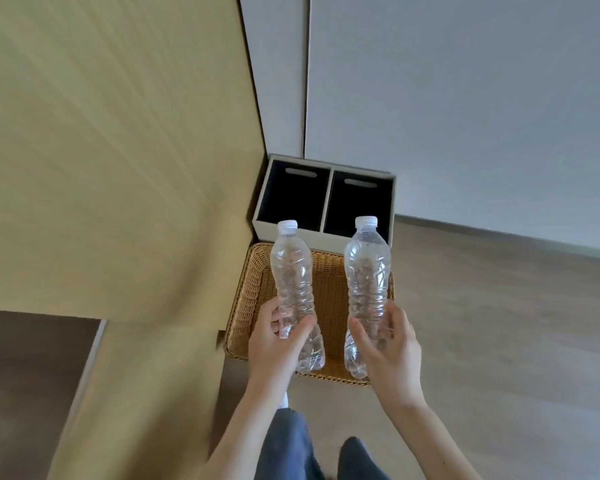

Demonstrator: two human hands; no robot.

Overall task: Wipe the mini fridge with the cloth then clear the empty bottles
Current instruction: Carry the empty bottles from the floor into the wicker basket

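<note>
The person holds two clear plastic bottles, one in each hand. The left hand (274, 344) has its fingers (300, 329) wrapped around the low part of the left bottle (291, 282). The right hand (390, 355) has its fingers (361, 336) wrapped around the low part of the right bottle (366, 285). Both bottles look empty and have white caps pointing up and away. They are held over a brown woven basket (246, 306) that sits on the floor (499, 323). Just behind the basket stands a grey bin with two black boxes inside (326, 199), next to a white wall (465, 98). A tan wooden panel (118, 150) is on the left. The person's legs in blue jeans (288, 445) show at the bottom
</note>
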